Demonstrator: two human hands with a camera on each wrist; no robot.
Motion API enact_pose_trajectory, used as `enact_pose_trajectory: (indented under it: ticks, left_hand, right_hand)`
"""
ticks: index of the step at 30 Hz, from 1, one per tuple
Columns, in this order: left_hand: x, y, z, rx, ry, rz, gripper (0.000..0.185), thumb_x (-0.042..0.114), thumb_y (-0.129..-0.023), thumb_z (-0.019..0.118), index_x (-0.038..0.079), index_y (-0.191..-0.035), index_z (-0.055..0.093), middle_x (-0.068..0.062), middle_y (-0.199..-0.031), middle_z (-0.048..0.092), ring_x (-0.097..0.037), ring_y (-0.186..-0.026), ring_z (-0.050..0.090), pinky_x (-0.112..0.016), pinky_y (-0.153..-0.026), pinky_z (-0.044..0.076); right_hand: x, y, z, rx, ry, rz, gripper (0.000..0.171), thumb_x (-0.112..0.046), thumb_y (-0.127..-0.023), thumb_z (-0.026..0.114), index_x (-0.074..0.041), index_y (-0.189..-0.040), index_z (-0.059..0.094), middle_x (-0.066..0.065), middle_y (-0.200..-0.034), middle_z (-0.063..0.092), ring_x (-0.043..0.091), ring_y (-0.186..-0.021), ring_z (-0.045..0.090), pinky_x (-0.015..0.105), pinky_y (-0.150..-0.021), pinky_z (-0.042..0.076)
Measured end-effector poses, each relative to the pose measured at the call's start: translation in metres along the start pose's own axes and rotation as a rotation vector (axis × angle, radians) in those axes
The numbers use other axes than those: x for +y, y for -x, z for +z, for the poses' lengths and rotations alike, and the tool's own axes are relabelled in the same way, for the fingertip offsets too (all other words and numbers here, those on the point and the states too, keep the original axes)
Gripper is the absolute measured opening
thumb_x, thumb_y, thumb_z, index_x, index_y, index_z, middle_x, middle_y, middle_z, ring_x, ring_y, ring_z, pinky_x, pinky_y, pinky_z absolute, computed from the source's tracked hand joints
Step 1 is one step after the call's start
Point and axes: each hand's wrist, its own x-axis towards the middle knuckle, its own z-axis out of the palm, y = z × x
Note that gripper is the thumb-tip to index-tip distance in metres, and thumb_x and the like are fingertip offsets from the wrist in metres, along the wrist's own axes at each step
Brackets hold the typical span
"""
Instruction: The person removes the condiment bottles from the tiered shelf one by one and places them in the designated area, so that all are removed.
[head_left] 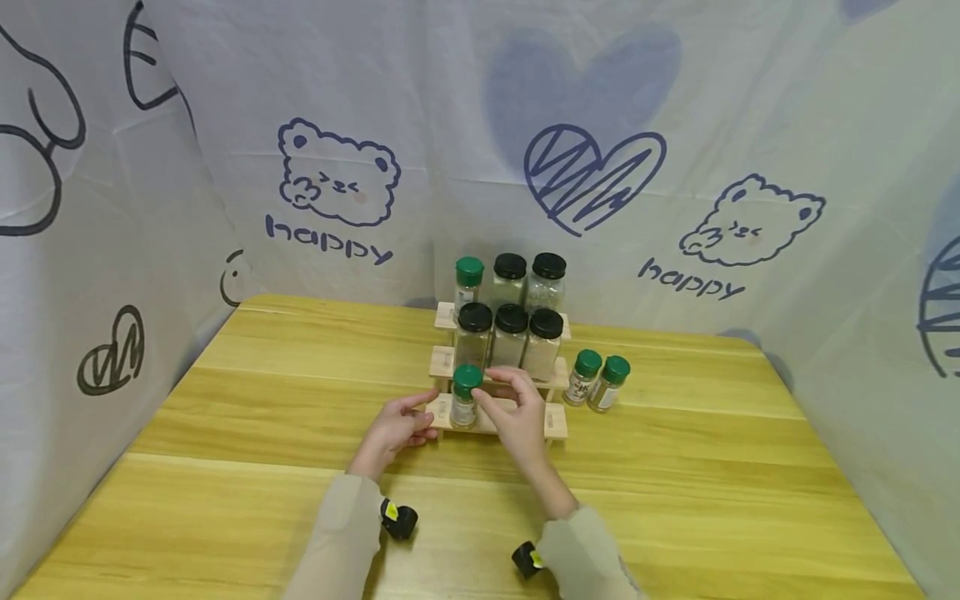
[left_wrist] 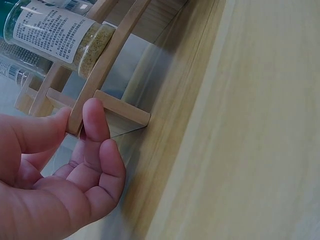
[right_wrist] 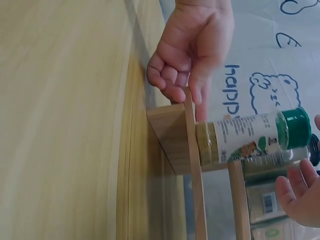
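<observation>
Wooden table [head_left: 675, 467] under cartoon-printed cloth bears a stepped spice rack [head_left: 557, 422]. On its lowest step, left end, stands a green-capped jar [head_left: 465, 397]. Just right of the cap hovers the right hand [head_left: 517, 417], fingers apart, not gripping. Left of the jar, the left hand [head_left: 393, 433] pinches the rack's near-left corner.

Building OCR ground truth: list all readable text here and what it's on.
"happy": on the backdrop cloth, under the left bear.
"happy": same cloth, under the right bear.
Green-capped jar label: fine print, too small to read.
Other jar labels: blurred.
</observation>
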Motion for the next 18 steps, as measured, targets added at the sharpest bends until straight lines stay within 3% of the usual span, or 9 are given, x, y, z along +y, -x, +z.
enact_pose_trajectory:
  ticks: [9,18]
  left_hand:
    - [0.0003,0.002,-0.0002,0.006,-0.006,-0.002,0.041,0.0,-0.089,0.05,0.004,-0.13,0.046,-0.008,-0.081,0.058,-0.013,-0.062,0.059,-0.026,-0.06,0.046]
    - [0.0009,0.0017,0.0004,0.007,-0.002,-0.007,0.041,0.001,-0.089,0.051,0.004,-0.13,0.046,-0.008,-0.081,0.058,-0.013,-0.062,0.059,-0.027,-0.061,0.046]
  right_hand:
    - [-0.0019,-0.0004,0.0087,-0.056,0.027,0.077,0.026,0.007,-0.074,0.068,0.015,-0.097,0.059,0.028,-0.103,0.052,0.039,-0.092,0.049,0.057,-0.074,0.041]
    - [-0.0011,-0.0007,0.0111,-0.061,0.047,0.079,0.024,0.006,-0.073,0.068,0.014,-0.095,0.059,0.03,-0.106,0.052,0.038,-0.094,0.05,0.055,-0.075,0.042]
